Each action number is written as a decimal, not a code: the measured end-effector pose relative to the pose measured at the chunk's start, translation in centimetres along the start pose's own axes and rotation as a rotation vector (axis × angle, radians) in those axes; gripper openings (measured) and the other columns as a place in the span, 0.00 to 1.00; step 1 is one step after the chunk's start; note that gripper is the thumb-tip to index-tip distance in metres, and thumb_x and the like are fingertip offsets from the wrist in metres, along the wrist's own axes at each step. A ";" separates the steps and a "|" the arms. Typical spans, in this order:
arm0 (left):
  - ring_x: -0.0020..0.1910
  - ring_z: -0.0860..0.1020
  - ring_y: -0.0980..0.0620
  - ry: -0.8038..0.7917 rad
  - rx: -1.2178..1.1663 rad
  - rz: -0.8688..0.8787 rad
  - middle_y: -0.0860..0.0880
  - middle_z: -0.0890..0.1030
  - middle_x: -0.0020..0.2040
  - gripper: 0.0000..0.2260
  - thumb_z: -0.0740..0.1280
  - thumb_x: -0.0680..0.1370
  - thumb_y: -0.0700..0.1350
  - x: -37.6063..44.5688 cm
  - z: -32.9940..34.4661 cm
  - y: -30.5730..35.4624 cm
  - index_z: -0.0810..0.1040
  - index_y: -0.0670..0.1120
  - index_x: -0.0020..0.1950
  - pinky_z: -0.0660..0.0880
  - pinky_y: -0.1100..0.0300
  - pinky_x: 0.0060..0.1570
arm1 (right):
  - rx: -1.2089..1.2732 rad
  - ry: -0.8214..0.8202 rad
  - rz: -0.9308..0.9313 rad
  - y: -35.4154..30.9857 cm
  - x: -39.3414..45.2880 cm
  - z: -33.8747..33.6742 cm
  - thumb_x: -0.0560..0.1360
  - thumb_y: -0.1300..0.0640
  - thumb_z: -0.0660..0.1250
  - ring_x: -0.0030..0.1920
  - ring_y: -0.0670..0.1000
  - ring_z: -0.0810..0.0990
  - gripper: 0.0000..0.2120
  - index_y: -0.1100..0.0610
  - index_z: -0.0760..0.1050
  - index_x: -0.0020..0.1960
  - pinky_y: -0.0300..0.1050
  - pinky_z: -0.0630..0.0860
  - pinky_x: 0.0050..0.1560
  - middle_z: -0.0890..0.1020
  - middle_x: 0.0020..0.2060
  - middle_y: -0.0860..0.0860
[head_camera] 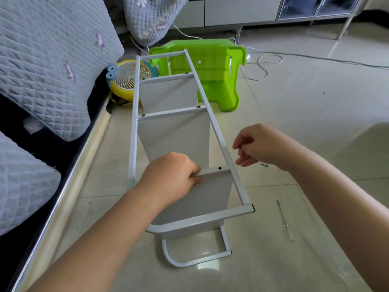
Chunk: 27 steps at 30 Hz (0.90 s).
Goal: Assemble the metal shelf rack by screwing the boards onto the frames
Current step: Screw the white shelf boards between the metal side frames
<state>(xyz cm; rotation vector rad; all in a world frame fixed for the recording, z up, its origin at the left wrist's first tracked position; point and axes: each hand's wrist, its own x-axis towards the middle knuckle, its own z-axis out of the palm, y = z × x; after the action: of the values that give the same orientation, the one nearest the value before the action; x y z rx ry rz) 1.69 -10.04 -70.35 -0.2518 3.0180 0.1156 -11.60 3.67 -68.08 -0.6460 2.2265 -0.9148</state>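
Observation:
The white metal shelf rack lies on its side on the tiled floor, its upper frame (212, 125) running away from me. Two grey boards (168, 93) are fixed to far crossbars with screws. My left hand (174, 178) grips the edge of the nearest board (210, 190) where it meets its crossbar, next to an open screw hole (220, 168). Just right of the frame rail, my right hand (256, 144) pinches a small dark screw. Another loose screw (264, 165) lies on the floor beside that hand. A screwdriver (285, 221) lies on the tiles to the right.
A green plastic stool (216, 72) lies tipped behind the rack, with a yellow toy fan (128, 79) to its left. A quilted sofa (42, 70) with a metal base edge lines the left side. White cables (263, 66) trail over the far floor.

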 end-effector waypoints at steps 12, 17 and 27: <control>0.50 0.74 0.46 0.043 -0.039 0.078 0.48 0.74 0.45 0.14 0.56 0.81 0.51 -0.1 0.5 -0.1 0.73 0.43 0.45 0.71 0.56 0.45 | -0.027 0.077 -0.006 0.0 -1.1 1.1 0.73 0.72 0.53 0.39 0.57 0.83 0.16 0.57 0.73 0.38 0.53 0.81 0.48 0.78 0.35 0.55; 0.45 0.78 0.42 0.208 -0.213 0.140 0.44 0.78 0.43 0.23 0.52 0.76 0.56 -1.2 2.0 -0.2 0.79 0.40 0.48 0.74 0.53 0.40 | -0.102 0.183 -0.157 -0.4 -2.1 0.9 0.72 0.66 0.65 0.25 0.38 0.74 0.06 0.58 0.79 0.42 0.28 0.68 0.27 0.82 0.38 0.54; 0.36 0.78 0.41 0.269 -0.163 0.142 0.44 0.79 0.40 0.17 0.57 0.77 0.50 -1.6 2.2 -0.1 0.79 0.39 0.44 0.72 0.55 0.31 | -0.059 0.279 -0.432 0.9 -2.6 3.5 0.69 0.67 0.70 0.32 0.45 0.79 0.07 0.57 0.78 0.36 0.30 0.74 0.37 0.80 0.30 0.49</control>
<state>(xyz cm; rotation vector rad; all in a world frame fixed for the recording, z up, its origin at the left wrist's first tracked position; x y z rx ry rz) 3.49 -9.66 -72.37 -0.0701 3.2963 0.3698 -7.56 4.39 -69.78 -1.1160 2.4102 -1.2154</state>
